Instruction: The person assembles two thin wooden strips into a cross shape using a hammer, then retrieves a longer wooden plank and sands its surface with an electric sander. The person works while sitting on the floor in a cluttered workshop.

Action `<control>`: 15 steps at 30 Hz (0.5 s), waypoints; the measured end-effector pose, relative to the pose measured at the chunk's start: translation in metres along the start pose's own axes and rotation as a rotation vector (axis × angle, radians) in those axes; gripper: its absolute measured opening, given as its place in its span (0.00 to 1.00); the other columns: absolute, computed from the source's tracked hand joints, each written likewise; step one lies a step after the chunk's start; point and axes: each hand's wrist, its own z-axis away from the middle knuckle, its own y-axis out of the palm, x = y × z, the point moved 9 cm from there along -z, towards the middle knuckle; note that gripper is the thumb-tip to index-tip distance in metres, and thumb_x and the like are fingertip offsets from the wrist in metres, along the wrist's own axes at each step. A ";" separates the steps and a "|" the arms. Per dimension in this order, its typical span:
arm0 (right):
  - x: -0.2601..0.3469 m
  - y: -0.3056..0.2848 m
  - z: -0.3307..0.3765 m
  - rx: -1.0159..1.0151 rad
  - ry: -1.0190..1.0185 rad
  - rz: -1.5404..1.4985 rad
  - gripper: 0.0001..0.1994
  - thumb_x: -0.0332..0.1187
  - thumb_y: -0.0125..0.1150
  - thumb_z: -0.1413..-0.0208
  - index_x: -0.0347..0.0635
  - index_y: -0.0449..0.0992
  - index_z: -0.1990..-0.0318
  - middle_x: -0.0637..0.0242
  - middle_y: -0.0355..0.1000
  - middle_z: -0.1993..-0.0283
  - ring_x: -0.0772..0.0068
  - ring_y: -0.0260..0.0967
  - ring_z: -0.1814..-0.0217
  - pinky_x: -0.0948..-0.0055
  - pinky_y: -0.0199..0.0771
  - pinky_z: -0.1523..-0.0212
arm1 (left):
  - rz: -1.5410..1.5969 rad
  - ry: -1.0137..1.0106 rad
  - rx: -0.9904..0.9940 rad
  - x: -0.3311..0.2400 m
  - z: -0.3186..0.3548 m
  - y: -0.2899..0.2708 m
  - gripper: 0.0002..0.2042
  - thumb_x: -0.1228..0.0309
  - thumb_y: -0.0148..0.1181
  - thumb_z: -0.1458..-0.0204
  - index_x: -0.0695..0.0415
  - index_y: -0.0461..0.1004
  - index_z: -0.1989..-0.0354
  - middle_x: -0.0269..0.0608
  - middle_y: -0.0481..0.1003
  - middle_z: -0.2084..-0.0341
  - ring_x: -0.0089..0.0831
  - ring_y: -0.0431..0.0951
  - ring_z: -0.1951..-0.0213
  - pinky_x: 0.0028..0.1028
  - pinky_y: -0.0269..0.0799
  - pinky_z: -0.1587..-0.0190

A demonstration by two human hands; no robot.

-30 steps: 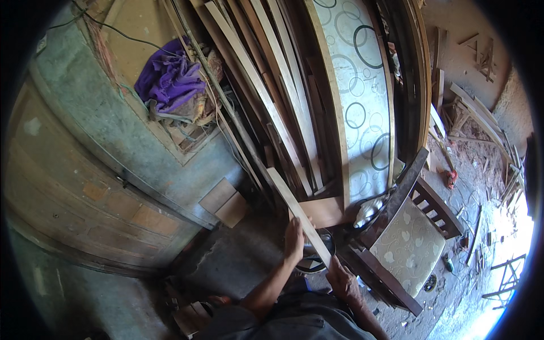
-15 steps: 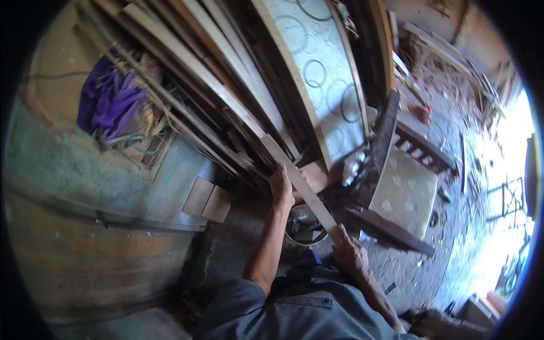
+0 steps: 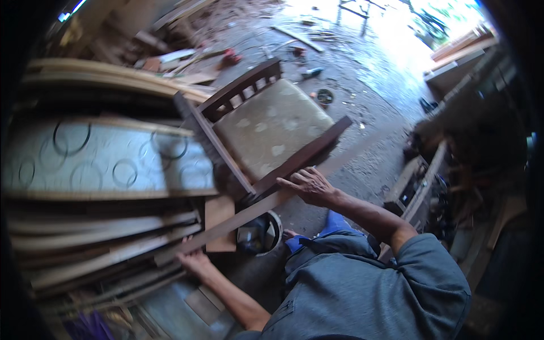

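Note:
A long, narrow wooden plank (image 3: pixel 243 220) lies slantwise across the view, from the lower left up to the right, its far right end smeared by motion. My left hand (image 3: pixel 195 263) is closed on the plank near its left end, beside the stacked boards. Farther along, my right hand (image 3: pixel 310 187) grips it from above, the fingers wrapped over its upper edge. Just beyond the right hand stands a dark wooden chair (image 3: pixel 241 99) with a pale patterned seat. The plank passes in front of the chair's near rail.
Stacked boards (image 3: pixel 85 241) and a pale panel with ring patterns (image 3: pixel 105 158) fill the left. A round bucket (image 3: pixel 277 229) holding things stands by my legs. Purple cloth (image 3: pixel 88 327) lies at the lower left. Wood scraps litter the floor; a wooden box (image 3: pixel 405 184) sits at right.
My view and body have turned to the right. The plank has swung round with me, now reaching out to the right. My right hand has moved from its end to farther along it.

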 end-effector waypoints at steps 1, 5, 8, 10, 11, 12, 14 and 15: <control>-0.019 -0.006 0.002 -0.069 -0.010 0.026 0.33 0.31 0.57 0.41 0.58 0.63 0.26 0.67 0.71 0.49 0.65 0.70 0.42 0.56 0.67 0.39 | -0.015 0.021 -0.023 -0.003 0.001 -0.009 0.37 0.43 0.33 0.29 0.72 0.69 0.38 0.60 0.75 0.42 0.51 0.76 0.39 0.49 0.73 0.34; -0.093 -0.022 0.030 -0.196 0.046 0.062 0.33 0.27 0.57 0.42 0.54 0.63 0.27 0.67 0.69 0.35 0.63 0.64 0.29 0.54 0.59 0.27 | -0.021 0.056 -0.125 -0.002 0.021 -0.032 0.36 0.45 0.30 0.28 0.70 0.68 0.38 0.53 0.76 0.41 0.48 0.77 0.40 0.46 0.75 0.35; -0.136 -0.027 0.051 -0.211 0.097 0.047 0.34 0.26 0.58 0.43 0.54 0.63 0.27 0.67 0.67 0.31 0.62 0.61 0.25 0.54 0.56 0.24 | -0.037 0.071 -0.164 0.008 0.046 -0.024 0.35 0.44 0.29 0.28 0.68 0.67 0.38 0.52 0.78 0.44 0.47 0.79 0.41 0.43 0.79 0.39; -0.162 -0.029 0.067 -0.215 0.118 0.050 0.34 0.26 0.58 0.43 0.54 0.63 0.27 0.67 0.67 0.31 0.63 0.61 0.25 0.54 0.56 0.24 | -0.036 0.072 -0.191 0.017 0.063 -0.011 0.35 0.44 0.29 0.28 0.68 0.67 0.38 0.52 0.78 0.45 0.47 0.79 0.42 0.43 0.80 0.40; -0.174 -0.032 0.077 -0.226 0.112 0.064 0.33 0.27 0.59 0.43 0.53 0.64 0.28 0.66 0.68 0.31 0.62 0.62 0.26 0.54 0.57 0.25 | -0.018 0.065 -0.183 0.023 0.074 -0.001 0.34 0.46 0.31 0.28 0.68 0.67 0.38 0.52 0.78 0.45 0.46 0.80 0.44 0.43 0.81 0.43; -0.187 -0.032 0.086 -0.200 0.122 0.052 0.32 0.29 0.59 0.43 0.53 0.65 0.28 0.66 0.68 0.32 0.62 0.62 0.26 0.56 0.58 0.25 | -0.060 0.098 -0.124 0.028 0.084 0.017 0.34 0.45 0.33 0.28 0.68 0.68 0.38 0.51 0.79 0.47 0.46 0.81 0.46 0.44 0.82 0.43; -0.206 -0.034 0.102 -0.151 0.110 0.029 0.31 0.32 0.59 0.42 0.53 0.65 0.29 0.67 0.69 0.34 0.63 0.64 0.28 0.58 0.59 0.25 | -0.158 0.173 -0.061 0.035 0.106 0.048 0.33 0.45 0.36 0.28 0.67 0.68 0.38 0.50 0.80 0.50 0.44 0.82 0.49 0.45 0.82 0.45; -0.211 -0.034 0.109 -0.116 0.089 0.005 0.27 0.35 0.60 0.41 0.55 0.68 0.32 0.67 0.71 0.36 0.62 0.69 0.32 0.58 0.67 0.32 | -0.109 0.177 -0.100 0.042 0.115 0.060 0.32 0.42 0.42 0.30 0.63 0.73 0.44 0.44 0.81 0.57 0.39 0.83 0.58 0.41 0.84 0.55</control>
